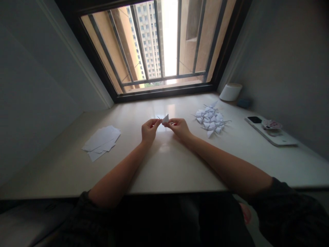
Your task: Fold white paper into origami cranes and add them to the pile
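Note:
A small folded white paper piece (166, 119), with a pointed wing-like flap and a thin spike, is held between both hands above the middle of the table. My left hand (149, 129) pinches its left side between thumb and forefinger. On the right side, my right hand (179, 127) pinches the same piece. Its lower folds are partly covered by my fingers. To the right lies a heap of small folded white paper pieces (212, 119) with thin points. A loose stack of flat white paper sheets (102, 139) is on the left.
The pale glossy table (164, 168) runs up to a barred window (164, 44). At the right are a phone (272, 132) with a round grip on its back, a white cylindrical object (230, 92), and a small dark bluish object (244, 103) by the wall.

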Demonstrator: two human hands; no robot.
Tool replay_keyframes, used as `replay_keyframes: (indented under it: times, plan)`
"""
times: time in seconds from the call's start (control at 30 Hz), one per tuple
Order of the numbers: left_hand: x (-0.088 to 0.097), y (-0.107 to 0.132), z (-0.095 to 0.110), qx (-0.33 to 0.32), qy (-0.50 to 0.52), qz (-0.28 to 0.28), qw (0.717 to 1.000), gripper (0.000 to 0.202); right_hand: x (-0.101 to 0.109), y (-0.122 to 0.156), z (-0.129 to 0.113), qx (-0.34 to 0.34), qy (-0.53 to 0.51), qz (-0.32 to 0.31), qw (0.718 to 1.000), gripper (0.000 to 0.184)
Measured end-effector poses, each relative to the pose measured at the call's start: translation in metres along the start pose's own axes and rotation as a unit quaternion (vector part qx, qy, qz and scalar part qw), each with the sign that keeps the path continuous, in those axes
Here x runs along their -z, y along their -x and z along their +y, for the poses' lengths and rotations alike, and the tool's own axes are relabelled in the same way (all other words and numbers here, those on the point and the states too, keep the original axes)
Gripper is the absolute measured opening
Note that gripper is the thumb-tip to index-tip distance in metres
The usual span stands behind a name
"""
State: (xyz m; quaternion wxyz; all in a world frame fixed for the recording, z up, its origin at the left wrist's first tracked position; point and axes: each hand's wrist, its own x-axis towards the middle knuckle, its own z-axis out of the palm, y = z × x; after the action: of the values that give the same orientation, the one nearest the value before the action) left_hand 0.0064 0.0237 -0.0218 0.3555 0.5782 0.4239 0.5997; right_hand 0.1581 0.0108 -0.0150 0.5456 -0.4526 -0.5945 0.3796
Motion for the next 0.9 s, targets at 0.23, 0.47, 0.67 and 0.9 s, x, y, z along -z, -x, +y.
replay_keyframes:
  times: [0.23,0.47,0.67,0.9]
  plan:
    - [0.001,0.000,0.002,0.000,-0.015,-0.010,1.000,0.026,0.001,0.002,0.000,0.025,0.045,-0.005,0.999,0.038]
    - [-0.001,0.002,0.005,0.006,0.034,0.007,0.999,0.026,0.002,0.002,-0.002,0.026,0.043,-0.011,0.999,0.040]
    - [-0.001,0.002,0.008,0.025,0.057,0.026,0.998,0.025,0.001,0.003,-0.006,0.022,0.026,-0.016,0.999,0.042]
    - [-0.001,0.002,0.012,0.019,0.035,0.007,0.999,0.027,0.000,0.003,-0.001,0.025,0.034,-0.015,0.999,0.043]
